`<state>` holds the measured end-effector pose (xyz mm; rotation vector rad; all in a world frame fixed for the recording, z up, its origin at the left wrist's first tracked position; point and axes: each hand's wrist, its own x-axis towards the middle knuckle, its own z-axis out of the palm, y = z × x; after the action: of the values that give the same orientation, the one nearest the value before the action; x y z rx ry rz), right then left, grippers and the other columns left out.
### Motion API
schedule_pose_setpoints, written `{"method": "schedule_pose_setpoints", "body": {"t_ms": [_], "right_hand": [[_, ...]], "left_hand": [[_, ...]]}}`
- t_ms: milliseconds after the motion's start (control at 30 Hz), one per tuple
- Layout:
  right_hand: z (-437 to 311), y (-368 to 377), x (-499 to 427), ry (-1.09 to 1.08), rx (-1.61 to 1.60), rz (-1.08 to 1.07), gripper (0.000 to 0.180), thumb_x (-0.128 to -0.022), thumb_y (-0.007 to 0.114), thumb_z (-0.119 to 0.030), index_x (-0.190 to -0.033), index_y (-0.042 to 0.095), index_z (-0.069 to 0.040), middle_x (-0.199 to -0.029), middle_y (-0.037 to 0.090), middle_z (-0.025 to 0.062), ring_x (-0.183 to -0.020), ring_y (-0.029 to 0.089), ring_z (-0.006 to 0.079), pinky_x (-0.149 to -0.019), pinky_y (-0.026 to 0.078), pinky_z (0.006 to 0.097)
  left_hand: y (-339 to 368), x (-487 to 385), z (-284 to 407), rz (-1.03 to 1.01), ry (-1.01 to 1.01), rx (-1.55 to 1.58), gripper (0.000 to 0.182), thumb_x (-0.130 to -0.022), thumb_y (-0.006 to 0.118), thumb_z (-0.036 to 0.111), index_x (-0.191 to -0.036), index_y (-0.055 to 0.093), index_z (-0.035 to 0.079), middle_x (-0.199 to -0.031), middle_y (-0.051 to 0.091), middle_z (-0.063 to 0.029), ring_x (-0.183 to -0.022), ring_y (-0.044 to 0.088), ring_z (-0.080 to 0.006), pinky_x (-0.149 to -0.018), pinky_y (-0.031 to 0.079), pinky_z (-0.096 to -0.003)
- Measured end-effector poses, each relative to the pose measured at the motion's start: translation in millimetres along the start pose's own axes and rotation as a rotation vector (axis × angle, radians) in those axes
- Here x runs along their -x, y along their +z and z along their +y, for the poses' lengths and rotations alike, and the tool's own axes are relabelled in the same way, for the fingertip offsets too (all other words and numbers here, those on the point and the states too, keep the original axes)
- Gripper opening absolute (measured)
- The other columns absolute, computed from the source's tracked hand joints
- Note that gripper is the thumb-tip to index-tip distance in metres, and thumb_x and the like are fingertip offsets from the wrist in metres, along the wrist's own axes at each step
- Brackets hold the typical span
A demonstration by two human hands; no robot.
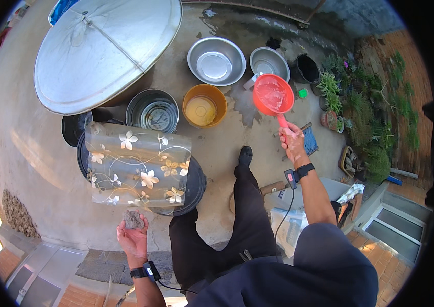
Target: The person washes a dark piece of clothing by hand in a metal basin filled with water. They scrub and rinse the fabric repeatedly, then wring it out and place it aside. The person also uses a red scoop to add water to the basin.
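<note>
My right hand [293, 142] grips the handle of a red plastic water ladle [273, 95], held out ahead and to the right with water in its bowl. In my left hand [134, 240], palm up, rests a rough grey lump [133, 220], perhaps a stone or a piece of concrete. Just beyond that hand, a clear plastic sheet printed with flowers [140, 165] lies over a large black tub [197, 188]. Whatever the tub holds is hidden from me.
A big metal lid [105, 50] tops a vessel at upper left. Near it stand a dark metal pot [152, 110], an orange basin [205, 106] and two metal basins [217, 61]. A blue-seated folding stool [309, 139], potted plants [330, 94] and a black bucket [307, 69] are rightward.
</note>
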<state>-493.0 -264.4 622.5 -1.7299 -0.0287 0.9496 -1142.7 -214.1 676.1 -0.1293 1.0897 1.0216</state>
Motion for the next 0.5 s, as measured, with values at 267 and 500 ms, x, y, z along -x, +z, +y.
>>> {"method": "schedule_pose_setpoints", "body": {"t_ms": [267,500], "right_hand": [[10.0,-86.3,-227.0,0.007,-0.002,0.144,0.042,-0.092,0.075,-0.006,-0.131,0.063,0.002,-0.086,0.071,0.0081,-0.057,0.059,0.0107,-0.042,0.042,0.0243],[22.1,-126.7,-382.7,0.119,0.078,0.184,0.028,-0.096,0.075,-0.008,-0.119,0.063,0.003,-0.08,0.072,0.0086,-0.053,0.058,0.0119,-0.039,0.04,0.027]], "left_hand": [[87.2,-12.0,-116.1,0.194,0.044,0.061,0.047,-0.103,0.062,0.027,-0.145,0.061,0.007,-0.138,0.069,-0.025,-0.118,0.069,-0.0409,-0.106,0.058,-0.0552],[163.4,-48.1,-226.1,0.262,-0.031,0.011,0.047,-0.104,0.059,0.029,-0.146,0.061,0.006,-0.136,0.071,-0.0227,-0.114,0.07,-0.0415,-0.104,0.058,-0.0563]]}}
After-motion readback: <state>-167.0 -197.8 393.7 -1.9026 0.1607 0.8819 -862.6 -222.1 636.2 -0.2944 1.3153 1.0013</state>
